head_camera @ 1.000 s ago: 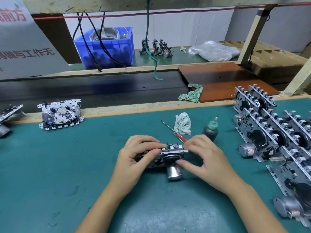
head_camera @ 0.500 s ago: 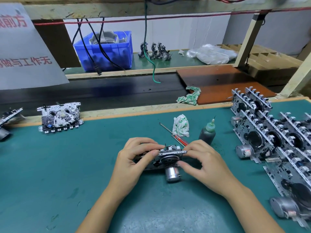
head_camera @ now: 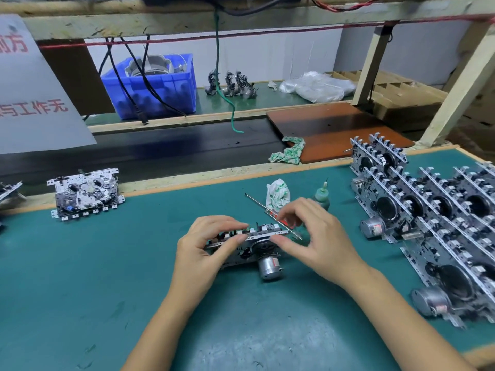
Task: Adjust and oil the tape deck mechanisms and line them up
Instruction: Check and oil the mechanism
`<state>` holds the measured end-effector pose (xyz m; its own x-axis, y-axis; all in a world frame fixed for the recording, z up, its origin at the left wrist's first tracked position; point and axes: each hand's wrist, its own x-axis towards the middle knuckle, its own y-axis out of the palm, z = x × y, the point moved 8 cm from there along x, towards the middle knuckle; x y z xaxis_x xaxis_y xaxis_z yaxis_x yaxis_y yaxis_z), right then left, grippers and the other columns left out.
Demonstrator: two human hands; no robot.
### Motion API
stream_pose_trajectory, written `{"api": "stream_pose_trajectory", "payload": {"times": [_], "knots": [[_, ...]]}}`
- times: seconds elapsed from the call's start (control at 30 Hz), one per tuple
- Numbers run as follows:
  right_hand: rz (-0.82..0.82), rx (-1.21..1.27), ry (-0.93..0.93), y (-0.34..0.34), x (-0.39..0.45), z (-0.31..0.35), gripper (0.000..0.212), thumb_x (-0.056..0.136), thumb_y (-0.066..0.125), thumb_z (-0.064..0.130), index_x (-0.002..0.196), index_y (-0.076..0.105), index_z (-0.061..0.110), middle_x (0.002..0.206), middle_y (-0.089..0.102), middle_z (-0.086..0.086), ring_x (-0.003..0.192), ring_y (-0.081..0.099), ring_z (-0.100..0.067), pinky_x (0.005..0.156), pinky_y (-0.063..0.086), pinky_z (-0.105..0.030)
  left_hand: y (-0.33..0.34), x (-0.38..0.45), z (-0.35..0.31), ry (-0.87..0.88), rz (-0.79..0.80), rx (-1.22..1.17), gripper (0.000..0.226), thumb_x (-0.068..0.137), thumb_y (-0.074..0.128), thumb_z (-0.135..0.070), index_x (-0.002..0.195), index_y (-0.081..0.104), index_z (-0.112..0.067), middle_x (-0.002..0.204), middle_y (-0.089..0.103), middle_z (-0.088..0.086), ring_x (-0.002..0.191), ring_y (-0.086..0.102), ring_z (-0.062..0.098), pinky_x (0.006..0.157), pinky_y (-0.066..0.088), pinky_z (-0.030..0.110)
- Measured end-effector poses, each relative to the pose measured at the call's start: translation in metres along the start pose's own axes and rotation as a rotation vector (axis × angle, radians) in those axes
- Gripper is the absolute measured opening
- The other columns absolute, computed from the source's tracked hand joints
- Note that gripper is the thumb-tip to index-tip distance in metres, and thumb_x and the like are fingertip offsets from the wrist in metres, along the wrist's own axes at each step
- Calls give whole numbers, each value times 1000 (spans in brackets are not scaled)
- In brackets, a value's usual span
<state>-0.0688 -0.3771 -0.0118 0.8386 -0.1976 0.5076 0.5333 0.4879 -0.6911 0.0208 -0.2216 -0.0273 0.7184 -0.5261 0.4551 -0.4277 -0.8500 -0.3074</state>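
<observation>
A tape deck mechanism [head_camera: 257,236] stands on its edge on the green mat, its silver motor [head_camera: 269,266] pointing toward me. My left hand [head_camera: 206,250] grips its left end, thumb in front and fingers over the top rail. My right hand [head_camera: 318,236] touches the right end with its thumb only; its fingers are lifted and loosely curled above the red handle of a screwdriver [head_camera: 257,202] lying behind. A green oil bottle [head_camera: 322,195] stands just beyond that hand. Several mechanisms [head_camera: 428,210] stand in rows at the right.
A crumpled rag [head_camera: 277,194] lies beside the bottle. One mechanism [head_camera: 85,192] lies flat at the far left edge of the mat. Behind run a dark conveyor belt [head_camera: 174,153], a brown board [head_camera: 334,129] with a green cloth [head_camera: 290,151], and a blue crate [head_camera: 152,84].
My right hand's fingers have lifted off the mechanism's top and drawn back; only the thumb stays on it. The left hand keeps its grip.
</observation>
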Motion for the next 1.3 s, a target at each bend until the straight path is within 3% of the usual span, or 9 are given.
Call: {"api": "stream_pose_trajectory", "payload": {"times": [0.13, 0.27, 0.5, 0.67, 0.83, 0.97, 1.03, 1.1, 1.3], "knots": [[192, -265, -153, 9, 16, 26, 35, 85, 47, 56, 90, 52, 21, 76, 44, 13, 69, 36, -4, 56, 32, -26, -18, 1, -11, 118, -97, 138, 10, 77, 67, -40, 78, 71, -31, 85, 67, -15, 89, 61, 10, 81, 43, 17], [430, -399, -202, 22, 30, 32, 32, 89, 47, 55, 88, 40, 24, 80, 43, 13, 69, 38, -11, 58, 26, -30, -18, -3, -21, 270, -102, 401, 23, 82, 62, -40, 80, 75, -21, 78, 59, -12, 75, 50, 5, 72, 39, 13], [520, -389, -230, 10, 26, 42, 30, 94, 46, 49, 81, 33, 24, 71, 44, 10, 66, 38, -16, 57, 29, -34, -4, 0, -48, 454, -34, 555, 32, 87, 54, -34, 81, 76, -11, 73, 60, -3, 72, 45, 10, 67, 37, 17], [435, -310, -136, -51, 16, 35, 29, 92, 50, 47, 79, 34, 26, 58, 37, 11, 57, 35, -14, 56, 22, -33, 24, 23, -101, 595, 75, 505, 28, 87, 55, -32, 81, 74, -12, 75, 59, -5, 72, 47, 7, 69, 36, 10], [280, -193, -22, -141, 11, 20, 30, 90, 52, 44, 69, 38, 27, 50, 38, 7, 51, 36, -10, 52, 30, -19, 80, 62, -163, 748, 221, 451, 26, 87, 58, -32, 85, 75, -12, 79, 62, -2, 73, 50, 11, 66, 42, 23], [165, -303, 24, -204, 9, -3, 33, 85, 45, 52, 71, 44, 23, 50, 36, 5, 50, 35, -10, 51, 30, -20, 134, 93, -206, 871, 341, 461, 22, 85, 63, -31, 86, 75, -12, 77, 59, -4, 70, 51, 12, 63, 42, 24], [127, -380, 56, -230, 13, -19, 33, 85, 49, 51, 68, 43, 23, 50, 36, 6, 51, 36, -10, 52, 30, -22, 164, 114, -219, 865, 379, 526, 21, 87, 63, -30, 89, 74, -12, 75, 53, -6, 67, 48, 13, 61, 37, 23], [92, -469, 85, -251, 21, -36, 31, 85, 51, 46, 65, 41, 24, 50, 38, 7, 51, 37, -9, 52, 29, -23, 194, 138, -227, 836, 380, 623, 21, 90, 62, -32, 95, 73, -15, 81, 63, -2, 71, 51, 16, 62, 37, 28], [-29, -641, 193, -288, 51, -101, 34, 87, 57, 28, 60, 38, 22, 54, 46, 5, 54, 43, -17, 52, 31, -32, 281, 203, -234, 781, 433, 869, 24, 94, 57, -30, 111, 66, -16, 108, 68, 11, 101, 60, 32, 83, 49, 39]]}}
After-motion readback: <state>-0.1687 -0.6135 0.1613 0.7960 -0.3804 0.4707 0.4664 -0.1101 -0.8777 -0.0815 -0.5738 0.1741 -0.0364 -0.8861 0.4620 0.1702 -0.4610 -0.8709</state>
